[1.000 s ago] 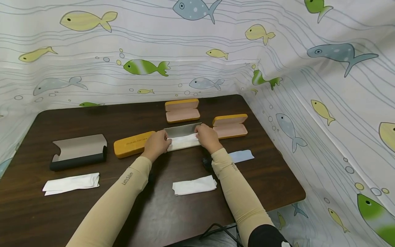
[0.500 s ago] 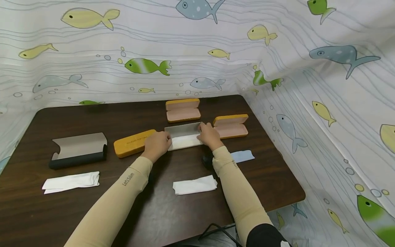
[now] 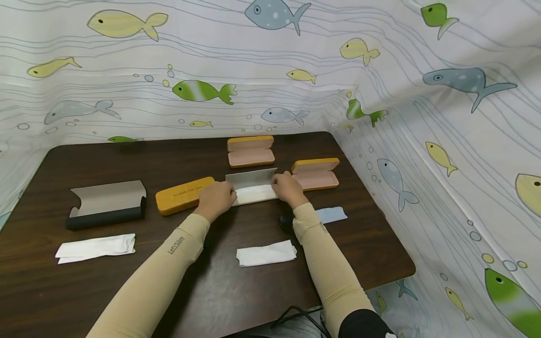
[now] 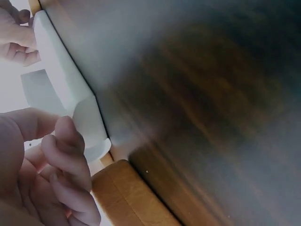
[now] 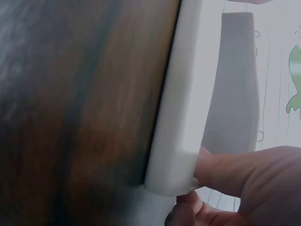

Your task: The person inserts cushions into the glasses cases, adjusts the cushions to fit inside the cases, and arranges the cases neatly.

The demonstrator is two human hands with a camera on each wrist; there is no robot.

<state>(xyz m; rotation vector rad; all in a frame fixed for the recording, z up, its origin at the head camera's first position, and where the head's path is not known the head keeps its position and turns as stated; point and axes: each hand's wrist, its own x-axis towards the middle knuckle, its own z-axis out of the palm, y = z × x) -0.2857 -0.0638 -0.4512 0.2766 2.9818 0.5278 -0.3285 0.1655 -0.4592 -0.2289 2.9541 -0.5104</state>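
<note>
A white glasses case [image 3: 251, 178] stands open at the middle of the table, its grey-lined lid raised at the back. Lengthwise in its base lies a folded white cloth [image 3: 255, 193]. My left hand [image 3: 216, 199] pinches the cloth at the left end, thumb against curled fingers. At the other end my right hand [image 3: 290, 188] pinches the cloth, thumb over the case's edge in the right wrist view. I cannot tell whether the fingers also grip the case wall. A closed yellow glasses case [image 3: 181, 196] sits just beside the left hand.
Two open yellow cases, one at the back [image 3: 251, 152] and one at the right [image 3: 315, 174], have pink linings. An open black case [image 3: 106, 206] stands left. White cloths lie at front left [image 3: 96, 248] and front middle [image 3: 266, 254]; a blue cloth [image 3: 331, 215] lies right.
The white cloth lies flatter and smoother in the case than a second ago. Both hands keep to the case's ends, with only slight movement.
</note>
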